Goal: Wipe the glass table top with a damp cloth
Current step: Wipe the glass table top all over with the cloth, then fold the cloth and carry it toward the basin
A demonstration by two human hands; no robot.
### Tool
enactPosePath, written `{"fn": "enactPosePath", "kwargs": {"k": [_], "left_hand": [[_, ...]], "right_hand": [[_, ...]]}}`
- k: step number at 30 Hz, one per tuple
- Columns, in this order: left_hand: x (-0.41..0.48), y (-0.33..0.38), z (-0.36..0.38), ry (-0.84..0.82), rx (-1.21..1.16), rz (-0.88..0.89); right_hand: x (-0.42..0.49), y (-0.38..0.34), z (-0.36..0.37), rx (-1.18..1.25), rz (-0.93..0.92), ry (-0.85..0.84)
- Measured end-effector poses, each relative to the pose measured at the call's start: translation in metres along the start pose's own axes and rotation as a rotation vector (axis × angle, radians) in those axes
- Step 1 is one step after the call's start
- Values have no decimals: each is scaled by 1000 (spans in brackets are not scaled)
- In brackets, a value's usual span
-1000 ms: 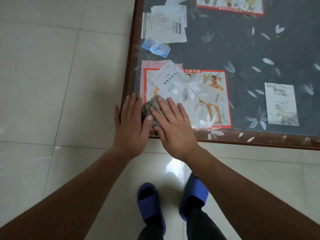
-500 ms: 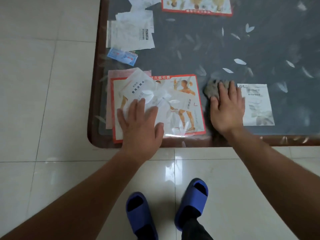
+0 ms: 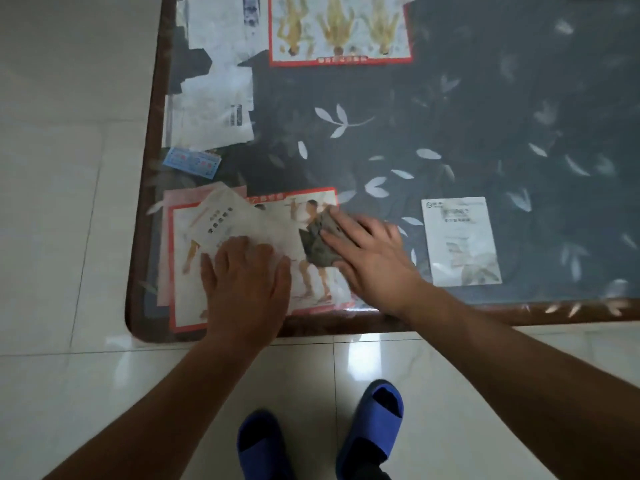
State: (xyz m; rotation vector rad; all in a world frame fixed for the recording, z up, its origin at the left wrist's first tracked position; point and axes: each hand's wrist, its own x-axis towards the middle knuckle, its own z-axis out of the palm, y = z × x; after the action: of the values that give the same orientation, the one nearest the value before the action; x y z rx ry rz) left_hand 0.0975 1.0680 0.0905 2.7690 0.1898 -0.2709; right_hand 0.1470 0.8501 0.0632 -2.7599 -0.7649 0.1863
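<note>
Head view, looking down on the near left corner of the glass table top [image 3: 450, 109], brown-rimmed, with a dark leaf-patterned layer and papers visible beneath the glass. The right hand [image 3: 372, 258] lies palm down at lower centre of the frame, fingers extended and slightly spread, pressing the damp cloth [image 3: 317, 242]; the crumpled grey-green cloth protrudes to the left of the fingertips and rests on the glass over the red-bordered figure chart [image 3: 311, 289]. The left hand [image 3: 247, 282] lies flat just left of it, fingers straight and together, grasping nothing, palm on the glass above the same chart. A white leaflet [image 3: 460, 240] lies right of the right hand. Blue slippers [image 3: 375, 427] stand on the tiled floor [image 3: 69, 237] at the bottom.
</note>
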Motion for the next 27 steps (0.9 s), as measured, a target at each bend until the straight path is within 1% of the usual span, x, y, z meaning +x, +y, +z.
{"fn": "enactPosePath", "kwargs": {"k": [3, 4, 5, 7, 8, 9, 10, 11, 13, 14, 15, 16, 18, 20, 23, 24, 25, 27], "left_hand": [[-1, 36, -1, 9, -65, 91], [0, 52, 0, -48, -166, 79], [1, 72, -2, -145, -320, 21], [2, 118, -14, -385, -638, -180], [2, 143, -20, -486, -764, -281], [0, 168, -27, -584, -891, -370], [-2, 191, -33, -684, -1020, -435], [-6, 213, -37, -760, -1103, -460], [-13, 255, -41, -848, -1124, -428], [-17, 274, -40, -870, -1122, -409], [-19, 295, -38, -880, -1122, -386], [-20, 316, -36, -888, -1134, -369], [-24, 363, -31, -917, -1181, -338], [-32, 411, -23, -925, -1229, -350], [-49, 482, -1, -992, -1206, -313], [-56, 503, 9, -1005, -1187, -273], [-63, 525, 19, -1010, -1161, -224], [-76, 564, 37, -1039, -1102, -164]], "right_hand": [[-30, 17, -13, 156, 82, 32], [-39, 21, -20, 279, 155, 47], [-49, 25, -32, 440, 256, 67], [-70, 29, -60, 783, 472, 126], [-82, 30, -77, 919, 549, 150], [-96, 33, -93, 1009, 595, 164], [-110, 36, -111, 1039, 603, 162], [-125, 41, -128, 1018, 589, 152], [-153, 55, -160, 902, 539, 123], [-167, 66, -174, 886, 538, 130], [-181, 77, -187, 922, 572, 157], [-195, 89, -201, 986, 643, 201], [-226, 115, -221, 1120, 867, 318], [-259, 141, -236, 1272, 1068, 406], [-305, 176, -258, 1629, 1185, 599], [-319, 188, -266, 1678, 1211, 679], [-334, 202, -271, 1667, 1242, 749], [-367, 230, -282, 1560, 1316, 841]]}}
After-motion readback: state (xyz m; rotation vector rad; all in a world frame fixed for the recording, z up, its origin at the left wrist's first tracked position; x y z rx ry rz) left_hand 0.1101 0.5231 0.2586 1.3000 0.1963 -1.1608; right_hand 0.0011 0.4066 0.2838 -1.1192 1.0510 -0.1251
